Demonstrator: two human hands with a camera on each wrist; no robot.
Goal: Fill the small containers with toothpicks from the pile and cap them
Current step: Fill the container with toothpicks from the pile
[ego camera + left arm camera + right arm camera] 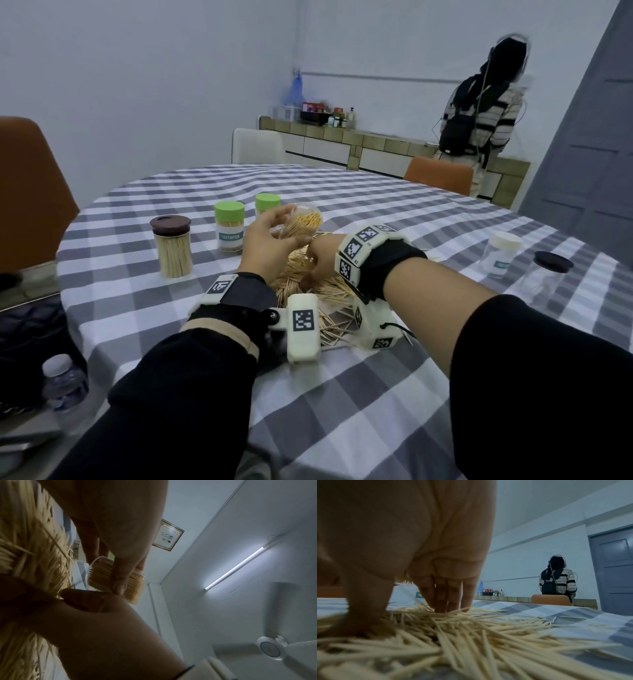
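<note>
My left hand (270, 236) grips a small clear container (301, 222) packed with toothpicks. It is tilted, uncapped, its mouth turned toward me. In the left wrist view the thumb (120, 584) lies across the container (101, 578) above the pile (25, 547). My right hand (322, 255) reaches down into the toothpick pile (308, 284) just below the container. In the right wrist view its fingers (447, 597) point straight down into the pile (471, 635). The thumb (366, 609) presses in apart from them, with nothing seen held between.
On the checked tablecloth (342, 394) at the left stand a full jar with a dark lid (173, 251) and two green-capped containers (229, 226) (267, 204). At the right are a white-capped container (501, 253) and a dark-lidded clear jar (548, 277). A person (479, 116) stands at the far counter.
</note>
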